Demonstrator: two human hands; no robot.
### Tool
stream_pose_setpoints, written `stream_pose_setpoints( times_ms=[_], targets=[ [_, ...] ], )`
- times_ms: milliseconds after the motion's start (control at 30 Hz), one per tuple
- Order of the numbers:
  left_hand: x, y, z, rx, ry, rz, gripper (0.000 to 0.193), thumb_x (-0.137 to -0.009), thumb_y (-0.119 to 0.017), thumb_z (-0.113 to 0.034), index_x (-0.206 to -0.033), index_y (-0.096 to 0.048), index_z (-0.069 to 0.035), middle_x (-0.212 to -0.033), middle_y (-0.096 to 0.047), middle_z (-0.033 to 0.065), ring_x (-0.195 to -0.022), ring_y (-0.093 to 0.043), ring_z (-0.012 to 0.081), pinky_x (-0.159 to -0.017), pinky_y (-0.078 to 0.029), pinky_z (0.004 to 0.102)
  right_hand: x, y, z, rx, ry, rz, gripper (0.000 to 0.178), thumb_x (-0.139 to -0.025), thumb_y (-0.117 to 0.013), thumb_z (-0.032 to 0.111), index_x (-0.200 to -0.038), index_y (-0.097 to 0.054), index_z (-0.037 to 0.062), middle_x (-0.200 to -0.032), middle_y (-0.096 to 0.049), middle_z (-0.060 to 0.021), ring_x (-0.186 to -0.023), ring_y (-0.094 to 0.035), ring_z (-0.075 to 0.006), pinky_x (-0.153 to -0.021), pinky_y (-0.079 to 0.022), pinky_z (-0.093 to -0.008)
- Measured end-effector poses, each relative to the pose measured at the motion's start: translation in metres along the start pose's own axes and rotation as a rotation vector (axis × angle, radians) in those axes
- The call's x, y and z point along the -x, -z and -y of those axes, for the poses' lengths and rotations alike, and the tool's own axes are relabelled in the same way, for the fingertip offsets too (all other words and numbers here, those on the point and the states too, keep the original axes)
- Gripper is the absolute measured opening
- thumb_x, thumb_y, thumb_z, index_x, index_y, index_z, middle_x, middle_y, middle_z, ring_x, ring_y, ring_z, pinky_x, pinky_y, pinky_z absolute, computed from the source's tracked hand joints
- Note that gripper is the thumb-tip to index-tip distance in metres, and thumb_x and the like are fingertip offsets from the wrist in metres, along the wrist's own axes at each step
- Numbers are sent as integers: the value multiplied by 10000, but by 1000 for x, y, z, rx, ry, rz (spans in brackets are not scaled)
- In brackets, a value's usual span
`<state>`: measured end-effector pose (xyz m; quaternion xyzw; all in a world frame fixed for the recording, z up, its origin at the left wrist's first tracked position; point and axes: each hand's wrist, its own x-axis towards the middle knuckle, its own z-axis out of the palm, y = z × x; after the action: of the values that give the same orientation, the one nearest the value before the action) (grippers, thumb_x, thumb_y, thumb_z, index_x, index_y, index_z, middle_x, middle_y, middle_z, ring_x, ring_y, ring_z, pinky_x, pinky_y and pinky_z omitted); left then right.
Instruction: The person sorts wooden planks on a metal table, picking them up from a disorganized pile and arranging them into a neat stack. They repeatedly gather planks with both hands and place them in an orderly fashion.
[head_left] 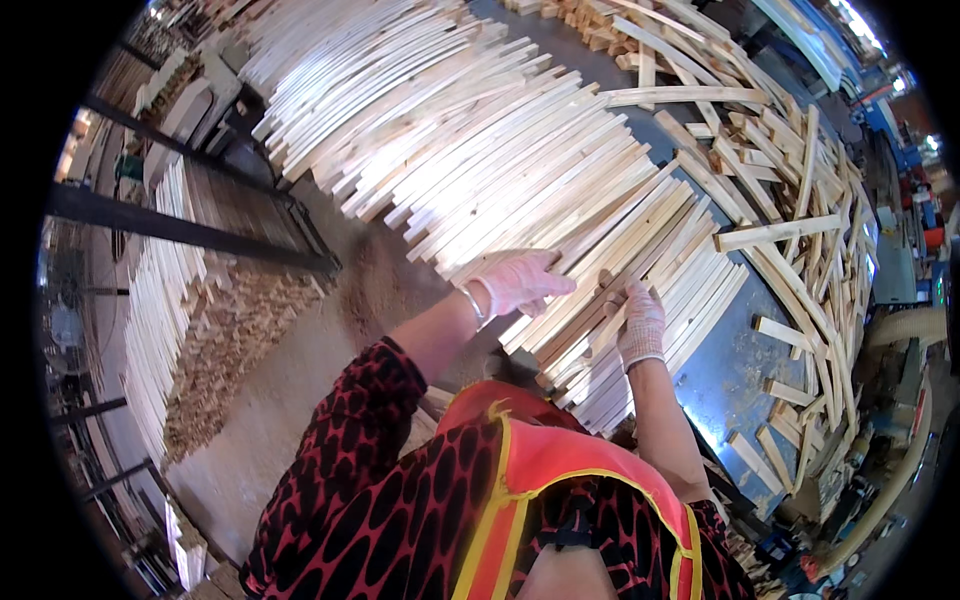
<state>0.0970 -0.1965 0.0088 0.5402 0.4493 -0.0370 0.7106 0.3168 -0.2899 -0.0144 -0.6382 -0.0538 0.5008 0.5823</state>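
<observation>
Long pale wooden strips (pixel 500 165) lie side by side in a broad layer across the table before me. Over their near edge reaches my left hand (pixel 520 283), in a whitish glove, its fingers stretched out to the right just above the strips; nothing shows in its grasp. My right hand (pixel 640 322), gloved too, is closed with bent fingers on a darker wooden strip (pixel 625 283) among the nearer ones. Part of that strip is hidden beneath the fingers.
To the right, loose offcuts and bent strips (pixel 790 190) lie in a tangled heap on the blue-grey tabletop (pixel 730 345). At left, beyond a dark metal bar (pixel 190 232), stands a big stack of wooden strips (pixel 235 345). Concrete floor (pixel 300 440) lies between stack and table.
</observation>
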Motion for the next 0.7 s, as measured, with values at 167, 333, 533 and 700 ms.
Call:
stream_pose_setpoints(
  times_ms=[167,333,533,700],
  targets=[
    [22,-67,26,-239,-398,-311,918,-900,-767,-254,-1651,-299,-11,-1171,-671,173,-951,-667,205,-776,-567,355,-12,26,-13,-137,97,-48,702,-1000,-710,175,-1551,-328,-33,-936,-680,-93,-764,-683,-198,-632,-600,-352],
    [20,-126,39,-221,-521,-122,1019,-853,-805,-300,-1658,-259,3,-1361,-633,266,-1200,-665,336,-1030,-529,397,8,24,-41,-357,155,-194,641,-1014,-744,259,-1549,-451,63,-1116,-699,-105,-977,-691,-224,-847,-600,-339],
    [57,-111,-7,-587,-256,221,1001,-873,-809,-357,-1654,-271,-35,-1338,-648,253,-1180,-672,326,-1045,-528,396,94,147,71,1497,1149,-64,787,-840,-822,343,-1514,-500,96,-1433,-576,-159,-1364,-519,-382,-1170,-425,-501],
    [34,-186,-74,-847,-327,625,822,-936,-767,-228,-1629,-368,-34,-1322,-673,219,-1237,-646,271,-1086,-517,385,141,272,99,1886,639,249,619,-807,-810,348,-1378,-621,197,-1303,-677,-55,-1260,-618,-306,-1110,-457,-456]
  ],
)
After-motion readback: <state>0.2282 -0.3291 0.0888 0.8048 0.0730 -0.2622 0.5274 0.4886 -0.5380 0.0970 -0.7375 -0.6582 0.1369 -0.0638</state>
